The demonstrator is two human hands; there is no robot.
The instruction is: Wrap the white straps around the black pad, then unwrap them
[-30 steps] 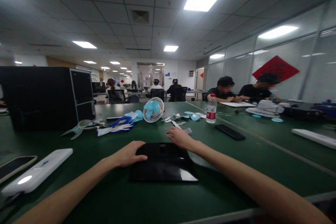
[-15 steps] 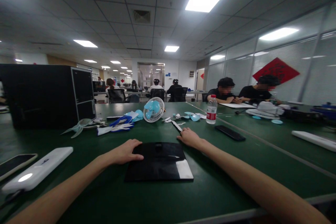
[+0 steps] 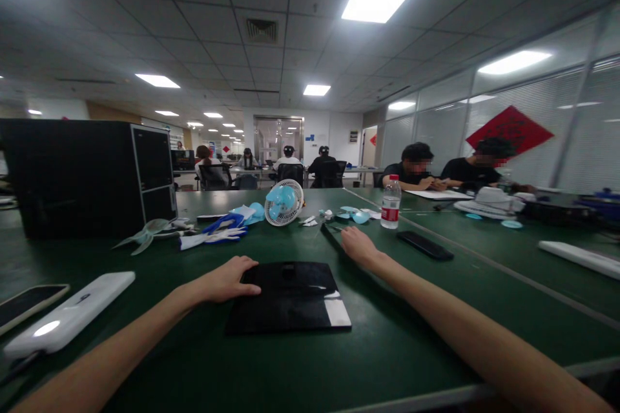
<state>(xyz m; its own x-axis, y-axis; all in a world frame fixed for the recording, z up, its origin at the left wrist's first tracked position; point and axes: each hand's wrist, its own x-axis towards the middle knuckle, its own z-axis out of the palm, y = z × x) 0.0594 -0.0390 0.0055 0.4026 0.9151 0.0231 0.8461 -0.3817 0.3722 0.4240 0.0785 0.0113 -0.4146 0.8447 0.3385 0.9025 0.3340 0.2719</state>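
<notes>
My left hand (image 3: pixel 231 279) grips the upper left edge of a glossy black rectangular panel (image 3: pixel 285 306), its thumb lying on the top face. The panel lies on the green table and has a small raised block near its far edge. To the right and farther off, my right hand (image 3: pixel 357 245) is closed on a long, thin dark strip (image 3: pixel 330 237), which slants away from me. Its fingertips are partly hidden. A small white fan (image 3: pixel 285 202) with light blue blades stands beyond the panel.
A bottle (image 3: pixel 390 202) and a black phone-like slab (image 3: pixel 425 245) are right of my right hand. Blue-and-white gloves (image 3: pixel 217 230) lie left of the fan. A white power strip (image 3: pixel 72 313), a phone (image 3: pixel 29 304) and a large black case (image 3: pixel 72 177) are at left.
My right hand has shifted slightly right and away, and the strip by it has turned from bright white to dark. The panel has slid a little left with my left hand on it.
</notes>
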